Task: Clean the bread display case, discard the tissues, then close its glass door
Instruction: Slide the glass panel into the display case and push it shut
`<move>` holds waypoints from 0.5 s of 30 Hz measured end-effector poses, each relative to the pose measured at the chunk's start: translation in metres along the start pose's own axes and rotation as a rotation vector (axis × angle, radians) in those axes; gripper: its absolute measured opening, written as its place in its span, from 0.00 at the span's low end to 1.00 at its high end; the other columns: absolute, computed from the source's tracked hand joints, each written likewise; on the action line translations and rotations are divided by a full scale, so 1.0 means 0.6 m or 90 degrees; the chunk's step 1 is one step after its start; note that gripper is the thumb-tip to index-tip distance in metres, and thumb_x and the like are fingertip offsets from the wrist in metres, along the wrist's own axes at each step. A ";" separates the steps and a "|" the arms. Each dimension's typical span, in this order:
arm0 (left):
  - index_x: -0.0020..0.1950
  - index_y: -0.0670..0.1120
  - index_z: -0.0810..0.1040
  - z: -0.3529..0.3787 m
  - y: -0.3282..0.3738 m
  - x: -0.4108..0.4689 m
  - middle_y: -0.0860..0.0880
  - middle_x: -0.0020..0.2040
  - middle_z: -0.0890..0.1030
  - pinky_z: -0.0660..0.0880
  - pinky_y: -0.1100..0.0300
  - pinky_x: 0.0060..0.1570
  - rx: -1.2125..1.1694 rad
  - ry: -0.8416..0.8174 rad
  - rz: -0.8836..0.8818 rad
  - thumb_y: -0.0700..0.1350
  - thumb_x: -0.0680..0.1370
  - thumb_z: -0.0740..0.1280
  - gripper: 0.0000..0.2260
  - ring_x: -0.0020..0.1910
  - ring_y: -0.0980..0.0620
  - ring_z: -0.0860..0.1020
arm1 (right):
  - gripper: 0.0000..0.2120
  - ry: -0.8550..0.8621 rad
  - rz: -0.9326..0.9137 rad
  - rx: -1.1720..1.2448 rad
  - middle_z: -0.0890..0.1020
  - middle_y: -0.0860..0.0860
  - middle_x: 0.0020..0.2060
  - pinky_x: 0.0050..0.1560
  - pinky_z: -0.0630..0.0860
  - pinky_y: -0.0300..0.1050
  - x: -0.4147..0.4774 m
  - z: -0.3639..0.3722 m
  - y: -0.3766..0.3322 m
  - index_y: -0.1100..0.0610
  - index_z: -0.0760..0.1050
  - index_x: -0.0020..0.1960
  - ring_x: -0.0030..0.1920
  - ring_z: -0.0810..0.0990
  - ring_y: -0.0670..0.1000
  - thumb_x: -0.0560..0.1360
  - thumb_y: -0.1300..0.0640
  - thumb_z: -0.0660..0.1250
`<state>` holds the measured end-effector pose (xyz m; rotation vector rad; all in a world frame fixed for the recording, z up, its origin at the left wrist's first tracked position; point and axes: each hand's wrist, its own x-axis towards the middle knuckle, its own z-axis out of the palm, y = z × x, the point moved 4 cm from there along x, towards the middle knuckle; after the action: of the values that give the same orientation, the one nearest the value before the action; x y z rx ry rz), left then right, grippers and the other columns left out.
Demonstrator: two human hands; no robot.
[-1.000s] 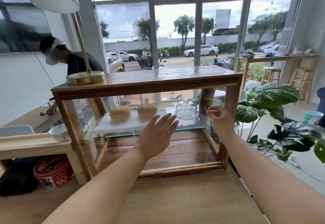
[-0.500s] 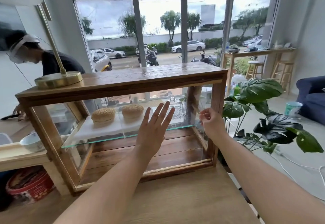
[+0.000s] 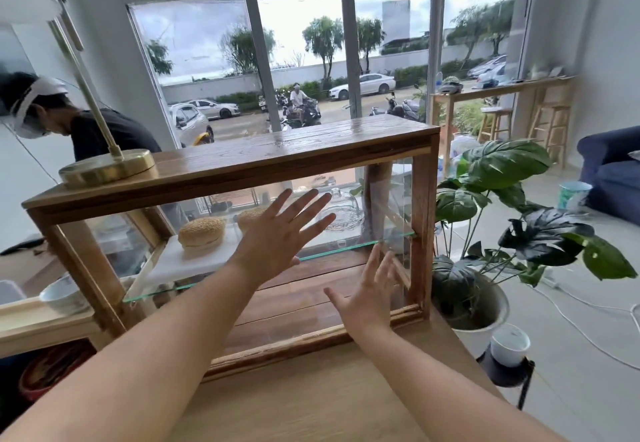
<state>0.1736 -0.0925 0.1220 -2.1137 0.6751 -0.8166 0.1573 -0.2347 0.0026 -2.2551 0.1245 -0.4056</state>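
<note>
Head view: a wooden bread display case (image 3: 242, 161) stands on a light wood surface (image 3: 311, 407) before a large window. Two sesame buns (image 3: 202, 232) sit on its glass shelf (image 3: 332, 251). The left hand (image 3: 277, 237) lies flat against the sliding glass door (image 3: 398, 199), fingers (image 3: 301, 202) spread apart. The right hand (image 3: 369, 299), fingers apart and holding nothing, hovers near the door's right edge. No tissues are visible. The door looks nearly closed; judging by this, steady flat-palm pressure rightward, fingertips clear of the frame, should seat it.
</note>
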 end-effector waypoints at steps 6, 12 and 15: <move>0.78 0.53 0.46 -0.001 -0.011 0.001 0.46 0.79 0.46 0.44 0.44 0.73 -0.001 -0.041 0.044 0.64 0.65 0.73 0.51 0.78 0.44 0.50 | 0.56 -0.011 0.099 0.121 0.32 0.58 0.74 0.74 0.52 0.48 0.004 0.044 -0.036 0.48 0.25 0.71 0.76 0.38 0.60 0.69 0.43 0.70; 0.78 0.53 0.44 -0.002 -0.010 0.005 0.46 0.79 0.43 0.42 0.44 0.73 -0.024 -0.033 0.045 0.62 0.67 0.72 0.50 0.78 0.44 0.45 | 0.54 0.030 0.118 0.147 0.34 0.58 0.75 0.71 0.60 0.47 0.013 0.043 -0.046 0.47 0.25 0.71 0.76 0.41 0.60 0.71 0.47 0.70; 0.78 0.53 0.46 -0.001 -0.012 0.006 0.46 0.79 0.45 0.43 0.44 0.73 -0.039 -0.032 0.048 0.62 0.66 0.73 0.50 0.78 0.44 0.47 | 0.56 0.044 0.119 0.142 0.34 0.58 0.75 0.73 0.61 0.53 0.016 0.050 -0.043 0.43 0.21 0.66 0.76 0.41 0.61 0.70 0.46 0.71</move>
<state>0.1771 -0.0912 0.1295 -2.1426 0.7579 -0.7072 0.1750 -0.1984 0.0061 -1.9916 0.3079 -0.3777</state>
